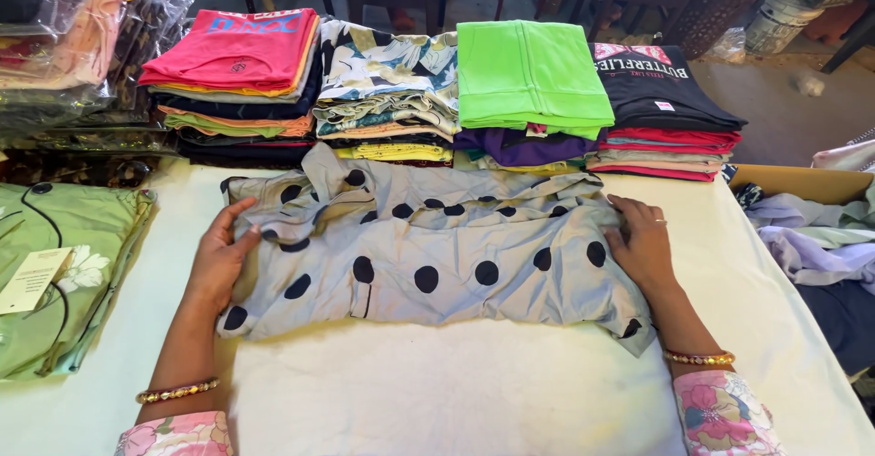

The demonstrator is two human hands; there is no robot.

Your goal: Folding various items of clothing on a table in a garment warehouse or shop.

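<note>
Left hand (221,257) and right hand (641,242) lie flat and unclenched, grasping nothing, on the grey dotted garment (428,256) spread on the white table (456,392); best to smooth outward; edges squared.

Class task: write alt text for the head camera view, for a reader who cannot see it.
Two hands, left hand and right hand, press flat on the ends of a grey garment with black dots spread on a white table. Behind it stand four stacks of folded clothes; a green garment with a tag lies at left.
</note>
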